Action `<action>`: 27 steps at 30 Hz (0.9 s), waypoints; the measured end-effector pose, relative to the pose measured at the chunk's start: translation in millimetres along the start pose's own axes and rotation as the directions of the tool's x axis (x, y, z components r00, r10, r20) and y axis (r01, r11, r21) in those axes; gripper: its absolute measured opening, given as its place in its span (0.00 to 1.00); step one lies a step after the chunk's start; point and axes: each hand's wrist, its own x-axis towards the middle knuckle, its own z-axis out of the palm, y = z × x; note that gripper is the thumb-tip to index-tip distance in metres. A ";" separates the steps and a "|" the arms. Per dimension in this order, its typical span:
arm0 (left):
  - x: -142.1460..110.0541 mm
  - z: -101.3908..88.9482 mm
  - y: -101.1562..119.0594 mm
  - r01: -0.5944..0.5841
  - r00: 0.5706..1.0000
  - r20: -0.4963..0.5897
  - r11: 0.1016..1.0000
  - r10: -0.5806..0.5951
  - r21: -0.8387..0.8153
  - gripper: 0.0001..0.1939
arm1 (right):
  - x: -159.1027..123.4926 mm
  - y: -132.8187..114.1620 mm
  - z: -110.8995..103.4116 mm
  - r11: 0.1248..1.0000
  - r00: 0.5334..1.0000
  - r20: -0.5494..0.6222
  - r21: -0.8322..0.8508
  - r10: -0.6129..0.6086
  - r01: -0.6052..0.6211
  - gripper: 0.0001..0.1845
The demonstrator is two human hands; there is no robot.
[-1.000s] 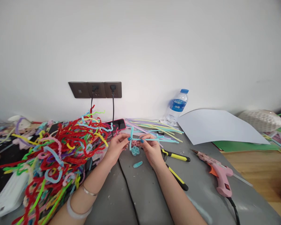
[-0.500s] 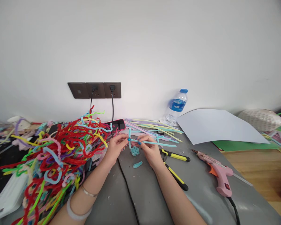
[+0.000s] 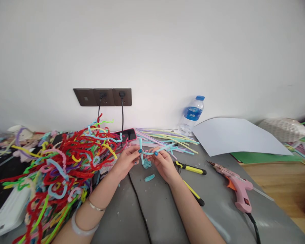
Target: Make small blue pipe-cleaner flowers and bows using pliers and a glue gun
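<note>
My left hand [image 3: 125, 160] and my right hand [image 3: 164, 162] meet over the grey table [image 3: 162, 210], both pinching a light blue pipe cleaner [image 3: 152, 151] that bends between them. Its free end points right toward a bundle of straight pastel pipe cleaners [image 3: 165, 137]. Just below my fingers lies a small blue coiled flower shape [image 3: 146, 164], and a short blue folded piece [image 3: 149, 177] rests nearer to me.
A big tangle of coloured pipe cleaners [image 3: 58, 166] fills the left. Yellow-handled pliers [image 3: 191, 168] and a pink glue gun [image 3: 237, 189] lie to the right. A water bottle [image 3: 192, 115], grey paper sheet [image 3: 234, 135], phone [image 3: 128, 135] and wall sockets [image 3: 103, 97] stand behind.
The blue pipe cleaner was held straight out to the right; now it is bent, with my hands closer together and lower over the coiled flower shape.
</note>
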 end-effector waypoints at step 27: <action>1.0 1.2 -2.7 0.009 1.000 -0.027 0.997 -0.011 -0.078 0.19 | -0.6 -5.7 0.1 0.988 0.996 0.075 0.144 0.054 -0.065 0.13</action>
